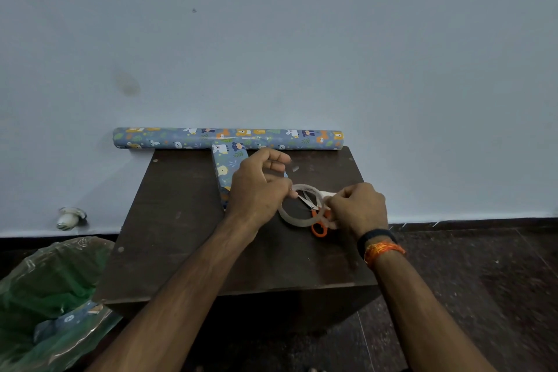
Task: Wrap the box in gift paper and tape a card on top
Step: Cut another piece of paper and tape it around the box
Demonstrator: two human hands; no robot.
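The box point(227, 174) lies already wrapped on the surface point(187, 220), just left of the tape roll point(300, 205), which both hands point(256, 190) point(356, 208) grip to pull a strip, so taping on a card seems left; no card clearly shows

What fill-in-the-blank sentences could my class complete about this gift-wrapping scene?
1. The scissors have handles coloured ____.
2. The paper roll lies along the table's far edge, against the ____.
3. Both hands, left hand and right hand, hold the ring of ____.
4. The green bag sits on the floor to the table's ____.

Missing words: orange; wall; tape; left
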